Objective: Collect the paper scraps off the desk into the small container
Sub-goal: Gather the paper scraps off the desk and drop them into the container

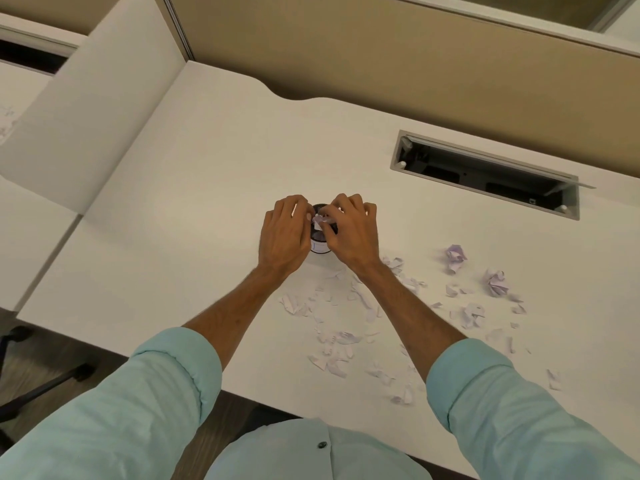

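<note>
Gripping the small container (320, 247) in the curled left hand (282, 237); pinching a paper scrap (319, 220) just above its mouth with the right hand (349, 237). Standing on the desk (207, 161). Beyond the container, rightward: open cable hatch (485, 174). Nearer than the container, rightward: scattered scraps (341, 339), crumpled balls (456, 258).

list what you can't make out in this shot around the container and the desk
Container inside: head view, both hands mostly cover its mouth, so its fill is hidden.
Left hand: fingertips hidden behind the hand itself; grip on the container unclear.
Scrap pinched by the right hand: mostly covered by fingers.
Desk hatch: inside too dark.
Chair: cut off by the left edge.
</note>
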A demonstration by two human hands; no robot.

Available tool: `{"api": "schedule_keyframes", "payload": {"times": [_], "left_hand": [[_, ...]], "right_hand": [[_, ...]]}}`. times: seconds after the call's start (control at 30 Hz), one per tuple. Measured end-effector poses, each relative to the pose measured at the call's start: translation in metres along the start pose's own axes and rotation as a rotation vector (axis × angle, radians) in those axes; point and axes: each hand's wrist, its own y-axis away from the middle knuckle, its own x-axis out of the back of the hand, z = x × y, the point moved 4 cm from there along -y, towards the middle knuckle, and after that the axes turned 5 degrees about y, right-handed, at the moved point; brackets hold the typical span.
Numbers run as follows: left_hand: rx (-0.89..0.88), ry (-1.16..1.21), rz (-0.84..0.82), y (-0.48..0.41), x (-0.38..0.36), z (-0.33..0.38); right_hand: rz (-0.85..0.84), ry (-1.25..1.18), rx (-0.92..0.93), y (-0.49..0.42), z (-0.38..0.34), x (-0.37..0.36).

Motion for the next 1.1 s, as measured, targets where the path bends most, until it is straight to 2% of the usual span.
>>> {"api": "schedule_keyframes", "payload": {"times": [0.33,0.43,0.63,0.8,0.97,1.1], "left_hand": [[-0.018,-0.080,-0.124,0.000,0.000,-0.003],[-0.020,-0.085,-0.132,0.001,0.001,-0.003],[-0.086,-0.067,-0.048,0.001,-0.004,0.013],[-0.114,-0.194,-0.032,-0.012,-0.013,0.053],[-0.276,-0.133,0.003,-0.022,-0.039,0.109],[-0.439,-0.067,-0.076,-0.021,-0.070,0.158]], "right_hand": [[-0.034,0.147,-0.040,-0.003,-0.003,-0.007],[0.016,0.082,-0.053,0.004,-0.005,-0.004],[0.148,-0.102,-0.165,0.031,0.003,0.005],[0.098,-0.121,-0.364,0.052,0.038,0.021],[0.106,-0.087,-0.486,0.083,0.092,0.043],[0.153,-0.045,-0.576,0.114,0.133,0.066]]}}
